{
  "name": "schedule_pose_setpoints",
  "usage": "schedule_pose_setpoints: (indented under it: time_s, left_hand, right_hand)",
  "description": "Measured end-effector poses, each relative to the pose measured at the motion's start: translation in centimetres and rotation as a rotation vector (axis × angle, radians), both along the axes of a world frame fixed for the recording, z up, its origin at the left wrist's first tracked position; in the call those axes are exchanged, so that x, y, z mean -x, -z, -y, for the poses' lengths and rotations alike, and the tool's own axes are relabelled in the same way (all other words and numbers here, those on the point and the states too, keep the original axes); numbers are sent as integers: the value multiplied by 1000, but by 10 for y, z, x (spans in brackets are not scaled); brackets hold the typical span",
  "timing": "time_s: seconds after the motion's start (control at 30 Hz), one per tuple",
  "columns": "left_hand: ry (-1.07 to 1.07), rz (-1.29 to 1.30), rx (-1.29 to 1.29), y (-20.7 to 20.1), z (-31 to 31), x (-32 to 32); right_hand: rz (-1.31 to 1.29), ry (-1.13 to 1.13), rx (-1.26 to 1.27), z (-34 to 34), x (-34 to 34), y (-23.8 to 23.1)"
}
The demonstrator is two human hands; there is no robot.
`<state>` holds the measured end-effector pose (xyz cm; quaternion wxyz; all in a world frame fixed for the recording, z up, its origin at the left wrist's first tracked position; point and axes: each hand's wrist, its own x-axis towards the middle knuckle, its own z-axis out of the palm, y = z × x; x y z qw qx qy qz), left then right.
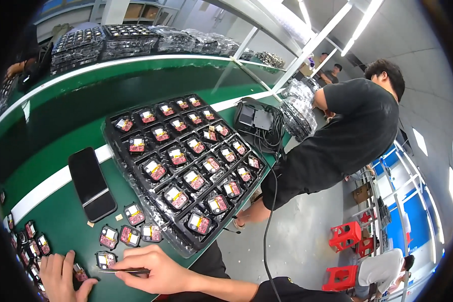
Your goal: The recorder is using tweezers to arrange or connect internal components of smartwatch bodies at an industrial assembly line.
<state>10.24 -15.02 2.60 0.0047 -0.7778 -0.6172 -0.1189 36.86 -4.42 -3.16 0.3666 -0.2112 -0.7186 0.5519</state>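
Observation:
My right hand (pixel 158 269) grips slim, dark tweezers (pixel 128 271), their tip pointing left beside a small watch module (pixel 105 259) on the green bench. At the lower left my left hand (pixel 60 278) rests with fingers spread; between its thumb and forefinger lies another watch module (pixel 79 272). I cannot make out whether they press on it. Just beyond my right hand sit several loose modules (pixel 130 235), red and white with a yellow strip. Further off, a black compartment tray (pixel 178 240) holds rows of similar modules.
A black phone (pixel 89 178) lies left of the tray, near small beige pieces (pixel 119 217). More modules (pixel 31 246) cluster at far left. A black device with coiled cable (pixel 256 121) stands behind the tray. A co-worker (pixel 347 131) stands right; red stools (pixel 345 236) are on the floor.

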Motion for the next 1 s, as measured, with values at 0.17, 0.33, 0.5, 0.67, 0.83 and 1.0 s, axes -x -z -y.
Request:
schedule_pose_setpoints:
  time_s: [0.17, 0.33, 0.5, 0.67, 0.83, 1.0]
  left_hand:
    - [65, 252, 196, -9, 10, 20]
    - [-37, 382, 187, 19, 21, 27]
    - [66, 471, 133, 21, 3, 20]
    - [96, 510, 158, 28, 17, 11]
    - [127, 525, 149, 33, 12, 10]
    - [119, 545, 141, 35, 9, 10]
  right_hand:
    - [23, -10, -68, 1, 7, -1]
    - [192, 45, -158, -2, 6, -19]
    - [201, 81, -181, -5, 0, -13]
    - [220, 13, -198, 1, 8, -13]
    - [310, -1, -278, 6, 15, -15]
    - [301, -2, -307, 5, 17, -12]
